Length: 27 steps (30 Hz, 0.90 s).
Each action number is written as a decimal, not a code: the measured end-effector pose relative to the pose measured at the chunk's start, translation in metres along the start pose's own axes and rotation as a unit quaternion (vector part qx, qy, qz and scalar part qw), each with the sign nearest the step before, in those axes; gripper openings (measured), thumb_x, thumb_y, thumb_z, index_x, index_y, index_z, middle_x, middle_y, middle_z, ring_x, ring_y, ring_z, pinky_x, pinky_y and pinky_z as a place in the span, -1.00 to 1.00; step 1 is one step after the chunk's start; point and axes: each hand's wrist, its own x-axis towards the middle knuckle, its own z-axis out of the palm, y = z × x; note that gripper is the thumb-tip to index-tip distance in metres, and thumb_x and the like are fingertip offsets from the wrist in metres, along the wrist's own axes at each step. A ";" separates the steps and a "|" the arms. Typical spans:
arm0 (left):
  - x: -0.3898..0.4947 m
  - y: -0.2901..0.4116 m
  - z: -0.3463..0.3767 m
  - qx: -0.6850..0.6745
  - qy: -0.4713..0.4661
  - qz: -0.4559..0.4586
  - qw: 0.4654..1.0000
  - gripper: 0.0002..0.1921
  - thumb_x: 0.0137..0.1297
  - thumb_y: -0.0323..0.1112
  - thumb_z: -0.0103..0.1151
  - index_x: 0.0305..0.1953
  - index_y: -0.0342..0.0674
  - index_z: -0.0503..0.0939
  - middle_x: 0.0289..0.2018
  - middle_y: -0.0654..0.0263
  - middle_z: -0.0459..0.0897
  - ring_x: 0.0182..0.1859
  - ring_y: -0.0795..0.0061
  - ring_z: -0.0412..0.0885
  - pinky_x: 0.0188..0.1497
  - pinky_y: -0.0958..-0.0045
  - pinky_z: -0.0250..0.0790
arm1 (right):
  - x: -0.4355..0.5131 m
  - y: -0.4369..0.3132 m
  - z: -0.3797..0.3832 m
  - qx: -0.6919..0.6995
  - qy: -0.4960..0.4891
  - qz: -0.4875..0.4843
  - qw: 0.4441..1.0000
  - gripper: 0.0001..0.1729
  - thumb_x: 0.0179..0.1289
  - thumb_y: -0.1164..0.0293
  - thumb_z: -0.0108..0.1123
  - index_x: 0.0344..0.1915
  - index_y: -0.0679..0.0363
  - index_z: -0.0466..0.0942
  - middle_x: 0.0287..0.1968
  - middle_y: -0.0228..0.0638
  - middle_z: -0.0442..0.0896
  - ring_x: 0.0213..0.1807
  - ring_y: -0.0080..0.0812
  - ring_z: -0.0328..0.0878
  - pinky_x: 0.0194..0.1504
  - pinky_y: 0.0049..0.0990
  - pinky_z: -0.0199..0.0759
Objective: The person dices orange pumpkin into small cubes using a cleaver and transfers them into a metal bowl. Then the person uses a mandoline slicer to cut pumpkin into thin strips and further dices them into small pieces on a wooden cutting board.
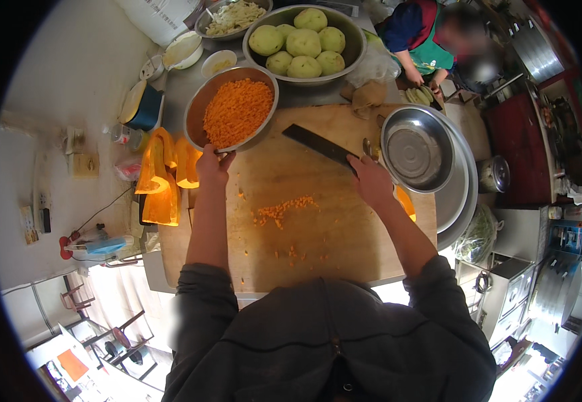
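Observation:
My left hand (214,165) grips the near rim of a steel bowl (193,113) heaped with finely diced orange squash (238,113). The bowl is tilted a little over the far left of a wooden cutting board (321,251). In my right hand (371,178) is the handle end of a cleaver (318,145); its dark blade points to the far left, above the board. Loose orange dice (283,208) lie scattered on the middle of the board. Large peeled squash pieces (160,201) rest at the board's left edge, and another orange piece (405,203) lies beside my right wrist.
Beyond the board stands a large basin (354,65) of peeled pale green vegetables. Steel bowls (418,151) are stacked on the right. A brown cloth (369,98) lies at the far edge. At the far right, another person's hands (424,83) handle pale green slices.

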 end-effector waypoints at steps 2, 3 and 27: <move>0.009 0.015 -0.001 -0.008 -0.011 -0.025 1.000 -0.82 0.47 -0.40 0.03 -0.06 -0.41 0.43 -0.16 0.11 0.46 -0.07 0.12 0.60 0.12 -0.12 0.71 | 0.023 0.002 0.001 -0.016 -0.012 0.011 1.000 -0.36 0.27 0.45 0.25 0.37 -0.01 0.44 0.00 -0.17 0.59 -0.08 -0.05 0.68 -0.14 -0.15 0.61; 0.013 0.022 -0.001 -0.001 -0.028 -0.031 0.999 -0.81 0.46 -0.40 0.02 -0.04 -0.41 0.43 -0.15 0.12 0.46 -0.07 0.14 0.60 0.10 -0.08 0.72 | 0.035 0.001 0.003 -0.019 -0.015 0.011 1.000 -0.36 0.26 0.46 0.25 0.37 0.00 0.44 -0.02 -0.16 0.59 -0.06 -0.05 0.67 -0.15 -0.14 0.59; -0.054 -0.057 -0.033 0.066 -0.124 0.076 0.987 -0.70 0.56 -0.19 0.18 0.06 -0.30 0.53 0.02 0.25 0.61 0.06 0.43 0.59 0.28 0.34 0.47 | -0.097 -0.023 0.036 0.077 -0.057 -0.036 0.995 -0.41 0.20 0.43 0.25 0.29 -0.05 0.57 -0.19 -0.25 0.57 -0.19 -0.12 0.66 -0.17 -0.17 0.60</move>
